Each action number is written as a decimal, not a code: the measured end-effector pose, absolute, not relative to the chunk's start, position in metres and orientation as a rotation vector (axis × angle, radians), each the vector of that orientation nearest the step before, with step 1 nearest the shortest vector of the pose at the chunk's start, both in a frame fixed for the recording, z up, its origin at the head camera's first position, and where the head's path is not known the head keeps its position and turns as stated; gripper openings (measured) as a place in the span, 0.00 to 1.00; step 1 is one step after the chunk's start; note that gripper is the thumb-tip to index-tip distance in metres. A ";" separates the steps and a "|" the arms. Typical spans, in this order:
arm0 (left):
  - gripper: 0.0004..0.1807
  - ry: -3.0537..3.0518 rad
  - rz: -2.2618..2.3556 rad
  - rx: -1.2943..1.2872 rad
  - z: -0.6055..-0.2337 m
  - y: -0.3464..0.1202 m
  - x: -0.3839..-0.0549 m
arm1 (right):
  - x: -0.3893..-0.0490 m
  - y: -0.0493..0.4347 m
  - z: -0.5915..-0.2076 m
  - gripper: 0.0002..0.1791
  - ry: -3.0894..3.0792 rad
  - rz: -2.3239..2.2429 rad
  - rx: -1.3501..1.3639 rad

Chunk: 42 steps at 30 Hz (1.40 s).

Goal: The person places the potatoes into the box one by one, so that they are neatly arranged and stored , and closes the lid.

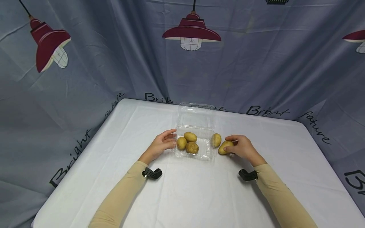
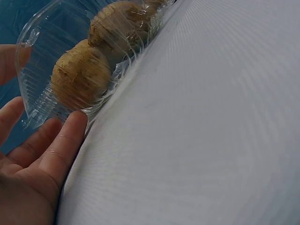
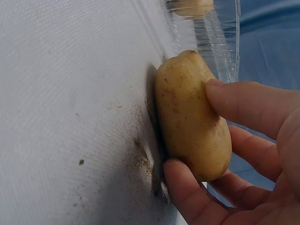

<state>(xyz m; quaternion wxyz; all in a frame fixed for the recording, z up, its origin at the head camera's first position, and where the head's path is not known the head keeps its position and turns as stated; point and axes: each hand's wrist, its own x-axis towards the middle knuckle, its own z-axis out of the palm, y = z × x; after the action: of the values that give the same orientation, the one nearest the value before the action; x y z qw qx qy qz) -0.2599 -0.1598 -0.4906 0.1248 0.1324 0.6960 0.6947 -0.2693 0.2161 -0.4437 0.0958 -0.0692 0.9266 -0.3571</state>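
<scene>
A clear plastic clamshell box (image 1: 203, 145) stands with its lid (image 1: 196, 117) tipped back. Inside its left half lie three yellow-brown potatoes, one behind (image 1: 190, 137), one at left (image 1: 181, 143) and one in front (image 1: 192, 148). My left hand (image 1: 159, 146) is at the box's left side, its fingers extended along the wall. Between thumb and fingers, my right hand (image 1: 242, 147) holds another potato (image 3: 190, 117), right of the box and close over the cloth. One more potato (image 1: 217, 140) sits by the box's right wall, partly seen through the plastic.
A white cloth (image 1: 194, 193) covers the table. Dirt crumbs (image 3: 81, 162) are scattered on it near the held potato. A grey-blue curtain (image 1: 137, 53) with printed red lamps and lettering hangs behind and at both sides. Black wrist cameras (image 1: 152, 173) sit on both sleeves.
</scene>
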 end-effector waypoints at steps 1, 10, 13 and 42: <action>0.39 2.026 2.025 0.384 -0.490 -0.160 -0.260 | -0.269 0.216 -0.443 0.29 2.745 -1.051 -0.196; 0.39 2.019 2.024 0.365 -0.491 -0.160 -0.260 | -0.269 0.215 -0.443 0.30 2.746 -1.031 -0.189; 0.39 2.018 2.021 0.373 -0.490 -0.159 -0.260 | -0.269 0.215 -0.444 0.29 2.746 -1.034 -0.185; 0.39 2.026 2.028 0.388 -0.489 -0.160 -0.260 | -0.263 0.220 -0.443 0.29 2.666 -1.173 -0.170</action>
<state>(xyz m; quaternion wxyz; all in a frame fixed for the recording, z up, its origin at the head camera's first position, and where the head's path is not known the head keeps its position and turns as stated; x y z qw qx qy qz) -0.2602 -0.1596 -0.4894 0.1242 0.1330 0.6949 0.6957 -0.2627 0.2205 -0.4430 0.1118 -0.0578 0.9080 -0.3996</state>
